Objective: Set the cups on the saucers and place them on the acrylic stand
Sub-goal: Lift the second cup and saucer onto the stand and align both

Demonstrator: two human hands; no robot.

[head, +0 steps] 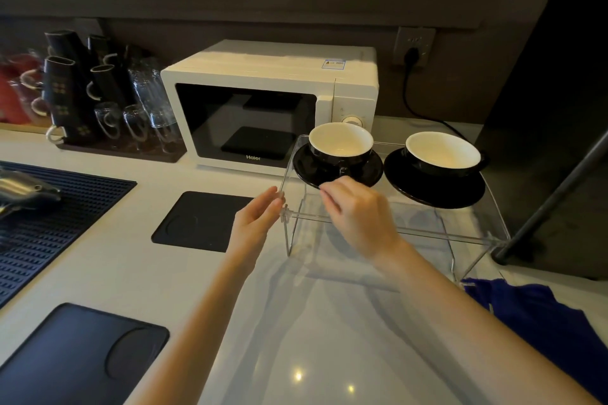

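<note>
A clear acrylic stand (460,233) sits on the pale counter in front of the microwave. On its top are two black cups with cream insides, each on a black saucer: the left cup (340,146) on the left saucer (309,171), the right cup (442,153) on the right saucer (437,194). My left hand (255,223) is open, fingertips touching the stand's front left corner. My right hand (358,217) hovers just in front of the left saucer, fingers loosely curled and holding nothing.
A white microwave (263,102) stands behind the stand. A rack of dark mugs and glasses (98,99) is at back left. Two black mats (200,222) (79,358) and a ribbed drip mat (49,217) lie to the left. A blue cloth (539,316) lies at right beside a dark slanted pole (552,197).
</note>
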